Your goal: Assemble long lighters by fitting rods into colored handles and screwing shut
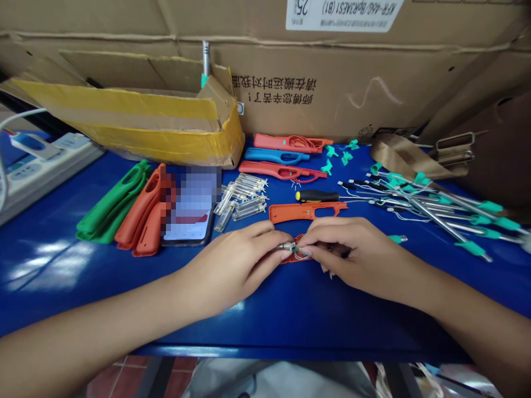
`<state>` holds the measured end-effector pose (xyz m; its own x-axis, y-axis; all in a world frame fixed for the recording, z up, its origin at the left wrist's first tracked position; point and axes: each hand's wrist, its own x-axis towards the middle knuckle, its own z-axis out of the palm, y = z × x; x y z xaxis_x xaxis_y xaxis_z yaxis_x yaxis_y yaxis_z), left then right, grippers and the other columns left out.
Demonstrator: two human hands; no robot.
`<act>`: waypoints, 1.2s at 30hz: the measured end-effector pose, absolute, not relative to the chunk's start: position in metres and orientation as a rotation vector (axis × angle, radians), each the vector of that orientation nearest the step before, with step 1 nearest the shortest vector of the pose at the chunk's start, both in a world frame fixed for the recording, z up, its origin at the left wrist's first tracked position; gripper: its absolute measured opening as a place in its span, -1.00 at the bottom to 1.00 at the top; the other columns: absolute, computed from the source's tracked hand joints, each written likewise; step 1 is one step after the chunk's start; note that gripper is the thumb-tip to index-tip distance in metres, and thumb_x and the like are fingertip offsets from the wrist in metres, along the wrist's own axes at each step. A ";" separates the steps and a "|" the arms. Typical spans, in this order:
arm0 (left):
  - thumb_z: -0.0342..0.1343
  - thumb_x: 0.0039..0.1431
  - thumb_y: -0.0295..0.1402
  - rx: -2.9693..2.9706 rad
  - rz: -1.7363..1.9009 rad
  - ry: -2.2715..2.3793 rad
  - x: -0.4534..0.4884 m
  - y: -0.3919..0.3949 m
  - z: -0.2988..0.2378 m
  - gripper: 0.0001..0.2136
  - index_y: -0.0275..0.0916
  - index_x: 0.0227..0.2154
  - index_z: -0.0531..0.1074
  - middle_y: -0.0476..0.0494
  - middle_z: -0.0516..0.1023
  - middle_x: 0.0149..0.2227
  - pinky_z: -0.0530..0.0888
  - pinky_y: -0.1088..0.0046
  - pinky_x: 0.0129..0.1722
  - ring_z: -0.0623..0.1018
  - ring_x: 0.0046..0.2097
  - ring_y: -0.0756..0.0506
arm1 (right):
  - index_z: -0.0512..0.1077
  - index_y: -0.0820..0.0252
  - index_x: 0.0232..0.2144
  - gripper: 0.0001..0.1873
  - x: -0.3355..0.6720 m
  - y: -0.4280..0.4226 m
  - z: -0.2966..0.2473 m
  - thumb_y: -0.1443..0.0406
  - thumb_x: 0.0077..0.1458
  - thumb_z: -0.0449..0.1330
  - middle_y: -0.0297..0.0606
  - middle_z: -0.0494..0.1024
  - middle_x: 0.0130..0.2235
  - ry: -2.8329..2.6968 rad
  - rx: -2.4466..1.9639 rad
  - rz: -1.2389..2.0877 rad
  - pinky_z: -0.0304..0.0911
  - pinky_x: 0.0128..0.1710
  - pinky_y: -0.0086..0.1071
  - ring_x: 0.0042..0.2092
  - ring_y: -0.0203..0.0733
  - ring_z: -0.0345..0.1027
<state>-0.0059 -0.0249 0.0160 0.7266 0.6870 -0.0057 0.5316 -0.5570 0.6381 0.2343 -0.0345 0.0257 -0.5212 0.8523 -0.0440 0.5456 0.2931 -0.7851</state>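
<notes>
My left hand is closed in a pinch around a small clear lighter gas tank, its metal valve end facing right. Against that end, the fingertips of my right hand are pressed together at a tiny green piece; whatever else they hold is hidden. Below both hands lies a red-orange lighter casing half with a thin white wire looped in it, mostly covered by fingers. Just beyond is another orange casing half, lying open side up.
Clear gas tanks lie beside a phone. Green casings and orange casings are at left. A screwdriver, metal lighter tubes and green triggers lie beyond. A yellow-taped box stands behind.
</notes>
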 end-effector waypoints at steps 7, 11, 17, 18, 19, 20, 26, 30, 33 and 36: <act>-0.08 0.51 -0.30 2.310 0.304 0.925 -0.006 -0.025 0.016 -0.74 -0.13 0.06 0.47 -0.12 0.52 -0.06 0.51 0.32 0.01 0.56 -0.05 -0.11 | 0.61 0.12 -0.27 -0.79 0.234 -0.033 0.027 0.35 0.30 0.15 -0.31 0.60 -0.30 -2.198 -1.237 1.071 0.24 -0.45 -0.48 -0.44 -0.37 0.35; -0.08 0.51 -0.30 2.311 0.313 0.921 -0.006 -0.025 0.017 -0.75 -0.13 0.06 0.47 -0.12 0.52 -0.07 0.52 0.33 -0.01 0.56 -0.06 -0.11 | 0.61 0.13 -0.27 -0.79 0.234 -0.033 0.027 0.33 0.31 0.16 -0.30 0.61 -0.30 -2.208 -1.225 1.063 0.25 -0.44 -0.47 -0.41 -0.35 0.39; -0.07 0.50 -0.32 2.318 0.301 0.928 -0.007 -0.025 0.017 -0.75 -0.13 0.06 0.47 -0.11 0.51 -0.07 0.52 0.32 -0.01 0.56 -0.06 -0.12 | 0.60 0.14 -0.29 -0.79 0.233 -0.033 0.026 0.36 0.31 0.15 -0.32 0.60 -0.31 -2.233 -1.216 1.015 0.24 -0.42 -0.47 -0.41 -0.36 0.37; -0.07 0.50 -0.31 2.318 0.298 0.931 -0.007 -0.025 0.016 -0.75 -0.13 0.05 0.47 -0.12 0.51 -0.07 0.52 0.32 -0.01 0.56 -0.06 -0.12 | 0.60 0.14 -0.29 -0.79 0.233 -0.033 0.026 0.35 0.31 0.16 -0.32 0.60 -0.31 -2.235 -1.213 1.018 0.24 -0.42 -0.47 -0.41 -0.36 0.37; -0.07 0.50 -0.31 2.319 0.296 0.932 -0.007 -0.025 0.016 -0.75 -0.13 0.05 0.48 -0.12 0.51 -0.07 0.52 0.32 -0.01 0.56 -0.06 -0.12 | 0.60 0.14 -0.29 -0.79 0.234 -0.033 0.026 0.35 0.31 0.15 -0.33 0.60 -0.31 -2.236 -1.208 1.020 0.24 -0.41 -0.47 -0.40 -0.37 0.38; -0.07 0.50 -0.31 2.319 0.295 0.932 -0.006 -0.025 0.016 -0.75 -0.13 0.05 0.48 -0.12 0.51 -0.07 0.52 0.32 -0.01 0.57 -0.06 -0.12 | 0.60 0.14 -0.29 -0.79 0.234 -0.033 0.027 0.36 0.31 0.15 -0.33 0.60 -0.31 -2.237 -1.202 1.020 0.24 -0.41 -0.47 -0.39 -0.37 0.38; -0.06 0.50 -0.31 2.324 0.286 0.941 -0.006 -0.025 0.016 -0.75 -0.14 0.05 0.47 -0.12 0.50 -0.08 0.52 0.31 -0.02 0.57 -0.07 -0.13 | 0.59 0.12 -0.28 -0.80 0.234 -0.034 0.026 0.35 0.32 0.15 -0.36 0.58 -0.33 -2.235 -1.211 1.026 0.22 -0.43 -0.46 -0.42 -0.38 0.34; -0.06 0.50 -0.32 2.321 0.302 0.932 -0.006 -0.025 0.015 -0.77 -0.14 0.03 0.47 -0.10 0.49 -0.09 0.51 0.32 -0.06 0.56 -0.09 -0.12 | 0.58 0.13 -0.30 -0.79 0.234 -0.034 0.024 0.35 0.32 0.14 -0.35 0.56 -0.32 -2.235 -1.219 1.038 0.22 -0.41 -0.46 -0.42 -0.38 0.33; -0.05 0.50 -0.32 2.327 0.319 0.917 -0.006 -0.025 0.014 -0.77 -0.14 0.04 0.47 -0.10 0.48 -0.12 0.51 0.34 -0.08 0.55 -0.10 -0.11 | 0.58 0.13 -0.29 -0.78 0.233 -0.033 0.024 0.35 0.33 0.14 -0.36 0.55 -0.32 -2.230 -1.217 1.040 0.21 -0.41 -0.47 -0.41 -0.39 0.32; -0.04 0.49 -0.32 2.325 0.328 0.911 -0.007 -0.025 0.012 -0.78 -0.14 0.04 0.47 -0.09 0.47 -0.11 0.50 0.35 -0.08 0.55 -0.11 -0.10 | 0.59 0.14 -0.28 -0.79 0.233 -0.034 0.023 0.35 0.32 0.15 -0.35 0.56 -0.32 -2.232 -1.203 1.036 0.21 -0.41 -0.47 -0.41 -0.39 0.32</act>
